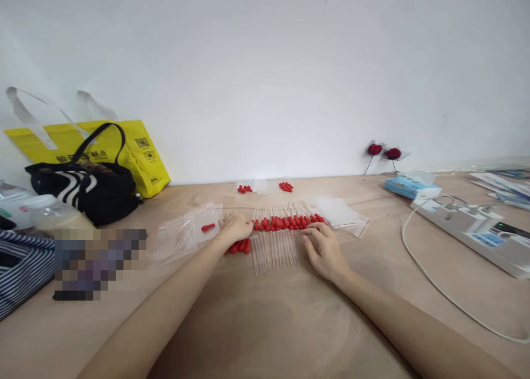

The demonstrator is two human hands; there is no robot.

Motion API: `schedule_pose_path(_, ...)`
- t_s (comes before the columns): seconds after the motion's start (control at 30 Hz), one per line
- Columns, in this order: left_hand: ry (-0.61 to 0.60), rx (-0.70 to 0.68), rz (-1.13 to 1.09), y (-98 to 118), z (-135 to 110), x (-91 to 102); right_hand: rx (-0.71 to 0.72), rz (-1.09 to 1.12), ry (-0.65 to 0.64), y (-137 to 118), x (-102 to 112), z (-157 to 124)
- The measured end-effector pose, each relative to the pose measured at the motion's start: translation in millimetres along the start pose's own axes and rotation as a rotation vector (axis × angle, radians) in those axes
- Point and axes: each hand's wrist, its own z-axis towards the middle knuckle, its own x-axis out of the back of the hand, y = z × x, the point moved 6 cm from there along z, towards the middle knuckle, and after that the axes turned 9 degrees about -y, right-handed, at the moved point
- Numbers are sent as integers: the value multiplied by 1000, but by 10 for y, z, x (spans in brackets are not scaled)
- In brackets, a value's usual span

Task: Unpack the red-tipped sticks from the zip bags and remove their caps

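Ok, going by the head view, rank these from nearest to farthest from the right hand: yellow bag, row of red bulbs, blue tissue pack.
1. Row of red bulbs: right by the fingertips of the right hand, mostly to its left.
2. Blue tissue pack: beyond the hand, off to the right.
3. Yellow bag: farthest, well over to the left.

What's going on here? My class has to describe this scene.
A person's left hand is at the left end of a row of red-bulbed droppers, and their right hand is at the right end. The red bulbs crowd together along the middle, with clear tubes on the near and far sides. Whether either hand grips a dropper is unclear. Clear zip bags lie to the left, with more bags to the right.
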Motion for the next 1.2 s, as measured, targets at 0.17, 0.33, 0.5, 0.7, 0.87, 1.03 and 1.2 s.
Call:
schedule_pose_path(0.17,164,-47,64,-8,-236,160,38,-22,-4,-28,-16,-6)
schedule_pose_path(0.33,509,-399,223,130,-763,181,147,-148,30,-222,77,-3)
schedule_pose_path(0.5,719,-698,286,290,-1167,-11,318,-307,-50,-518,63,-14)
schedule_pose_path(0.7,815,-828,254,399,-1328,-38,414,-313,-106,-601,-88,-25)
schedule_pose_path(0.87,798,-810,172,395,-1331,-12,426,-242,-101,-565,-141,-33)
schedule_pose_path(1.03,717,-828,35,455,-1294,-28,440,-220,-54,-617,-126,-40)
schedule_pose_path(1.2,705,-827,-38,496,-1281,-15,484,-224,-60,-658,-148,-63)
